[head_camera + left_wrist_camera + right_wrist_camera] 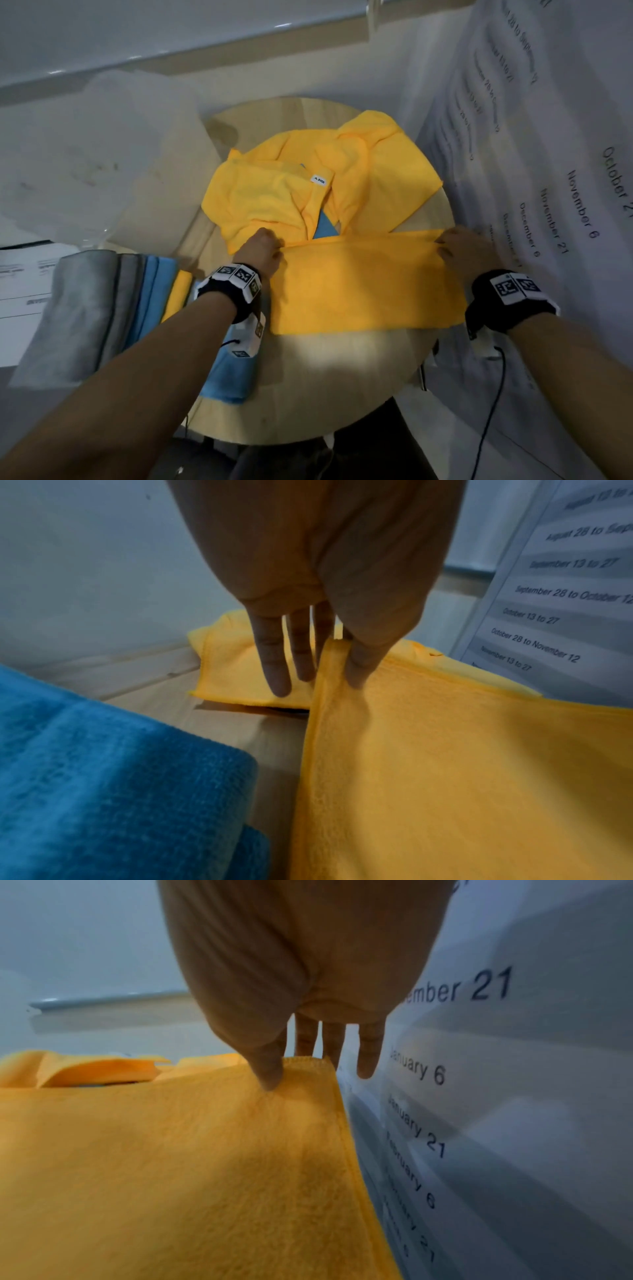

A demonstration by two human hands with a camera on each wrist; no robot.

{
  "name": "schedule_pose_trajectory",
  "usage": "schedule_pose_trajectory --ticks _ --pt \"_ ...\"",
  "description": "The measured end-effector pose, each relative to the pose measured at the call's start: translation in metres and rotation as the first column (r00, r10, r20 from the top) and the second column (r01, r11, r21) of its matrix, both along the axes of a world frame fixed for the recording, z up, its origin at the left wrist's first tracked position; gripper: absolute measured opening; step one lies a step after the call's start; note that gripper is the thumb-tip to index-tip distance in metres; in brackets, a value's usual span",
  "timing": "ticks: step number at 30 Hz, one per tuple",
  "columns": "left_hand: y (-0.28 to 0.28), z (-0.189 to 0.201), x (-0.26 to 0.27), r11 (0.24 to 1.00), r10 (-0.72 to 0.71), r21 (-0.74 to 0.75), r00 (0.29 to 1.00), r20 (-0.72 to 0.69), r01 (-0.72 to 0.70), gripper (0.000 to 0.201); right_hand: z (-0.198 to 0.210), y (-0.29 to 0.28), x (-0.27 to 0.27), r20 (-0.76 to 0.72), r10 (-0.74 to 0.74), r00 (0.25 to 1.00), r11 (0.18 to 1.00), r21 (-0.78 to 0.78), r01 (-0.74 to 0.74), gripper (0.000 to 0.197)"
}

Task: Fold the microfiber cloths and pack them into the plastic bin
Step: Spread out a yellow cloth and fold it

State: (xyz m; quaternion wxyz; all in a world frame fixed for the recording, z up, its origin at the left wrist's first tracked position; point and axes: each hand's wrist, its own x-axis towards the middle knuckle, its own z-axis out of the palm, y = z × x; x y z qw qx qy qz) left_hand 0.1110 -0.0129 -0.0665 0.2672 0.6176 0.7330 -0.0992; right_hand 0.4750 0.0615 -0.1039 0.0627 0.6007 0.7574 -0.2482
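Folding step: left hand (pixel 265 248) and right hand (pixel 460 248) each pinch a far corner of the yellow cloth (pixel 363 284) lying flat on the round table (pixel 342 377). Likely next: fold again, keeping edges aligned.

A round pale wooden counter (pixel 342 377) stands in dim light against a grey-white wall (pixel 137 27), with a large white sheet printed with dates (pixel 548 137) hanging at its right.
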Motion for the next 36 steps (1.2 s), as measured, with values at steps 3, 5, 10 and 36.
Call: schedule_pose_trajectory --ticks 3,5,10,36 --pt "0.005 -0.009 0.000 1.000 -0.025 -0.011 1.000 -0.009 0.025 0.034 -0.012 0.013 -0.001 0.035 0.032 0.999 0.999 -0.041 -0.030 0.031" --pt "0.007 -0.012 0.000 0.999 -0.044 -0.019 0.999 -0.006 0.044 0.033 -0.018 0.021 -0.001 0.064 0.105 0.992 0.989 -0.113 -0.098 0.033" --pt "0.009 -0.007 0.003 1.000 0.015 0.008 0.997 0.081 -0.015 0.033 -0.030 0.035 -0.003 0.071 0.271 0.960 0.944 -0.212 -0.251 0.035" --pt "-0.120 0.053 -0.012 0.858 -0.124 0.487 0.853 0.507 -0.165 0.029 0.100 -0.076 0.020 -0.177 -0.058 0.983 0.898 0.422 0.128 0.010"
